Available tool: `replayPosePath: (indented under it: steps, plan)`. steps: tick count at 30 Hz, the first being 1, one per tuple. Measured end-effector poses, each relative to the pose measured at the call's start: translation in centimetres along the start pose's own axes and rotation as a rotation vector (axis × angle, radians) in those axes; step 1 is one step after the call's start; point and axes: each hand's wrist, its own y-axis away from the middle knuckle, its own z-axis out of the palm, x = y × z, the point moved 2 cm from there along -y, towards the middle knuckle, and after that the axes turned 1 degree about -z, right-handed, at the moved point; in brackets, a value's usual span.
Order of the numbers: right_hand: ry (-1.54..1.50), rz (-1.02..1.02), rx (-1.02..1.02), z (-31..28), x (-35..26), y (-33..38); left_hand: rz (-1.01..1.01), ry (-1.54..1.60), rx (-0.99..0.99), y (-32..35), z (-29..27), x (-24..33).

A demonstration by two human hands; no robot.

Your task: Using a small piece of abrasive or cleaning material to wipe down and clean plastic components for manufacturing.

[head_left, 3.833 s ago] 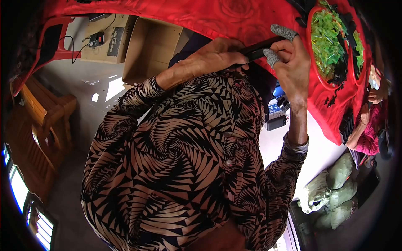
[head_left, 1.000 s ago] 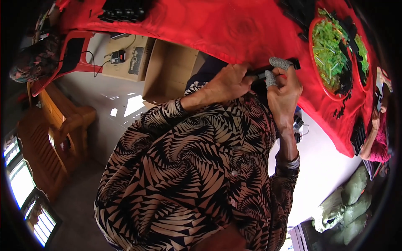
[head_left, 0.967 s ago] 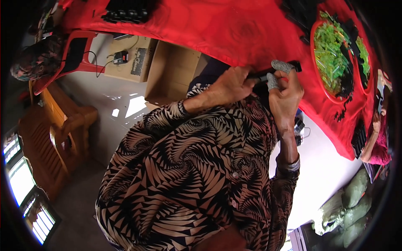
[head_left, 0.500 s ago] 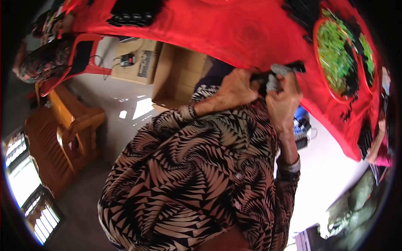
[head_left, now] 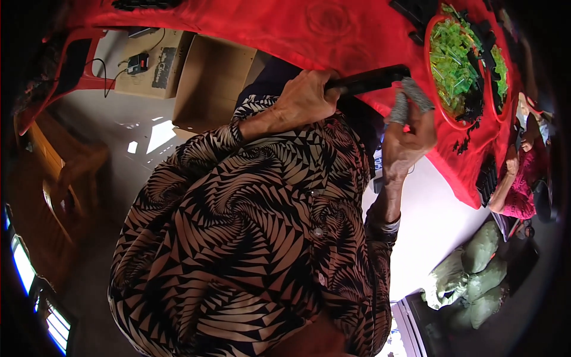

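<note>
Both hands meet at the near edge of the red-covered worktop (head_left: 285, 30), each working on the same long black bar-shaped part (head_left: 372, 79). Left hand (head_left: 306, 98) is clamped around the bar's left end, knuckles up, seemingly to keep it level and steady just at the cloth's edge, while the right hand (head_left: 407, 134) comes up from below with thumb and forefinger, both wearing grey knitted finger covers (head_left: 410, 101), pinching at the bar's right end; those covers probably guard the fingertips or give grip on small pieces. Just to the right on the worktop sits a round red tray (head_left: 437, 101) heaped with small translucent green pieces (head_left: 455, 56) and some black ones, kept within easy reach of the right hand. What the right fingertips actually grip is hard to make out, and whether a green piece sits between them cannot be told. Much of the lower picture is filled by the person's patterned shirt (head_left: 256, 238), which hides the lap and whatever lies under the worktop. Cardboard boxes (head_left: 211, 83) stand on the floor to the left, pale green sacks (head_left: 470, 273) lie at the lower right, and another person's arm and pink sleeve (head_left: 517, 178) are cut off at the right rim.
</note>
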Motion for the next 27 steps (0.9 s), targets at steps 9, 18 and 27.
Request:
replayPosePath:
  steps: [9,18,27]
  plan:
    - [-0.092,0.193,-0.058,-1.0,-0.1,-0.7,-0.157,0.067,-0.184,-0.1,-1.5,-1.0]
    - [-0.098,0.262,-0.714,-1.1,0.2,-2.2,-0.025,-0.149,-0.306,1.9,-3.2,0.7]
    - [-0.273,0.358,-0.803,-0.6,0.2,-1.1,0.054,0.087,-0.52,2.1,-3.0,-0.3]
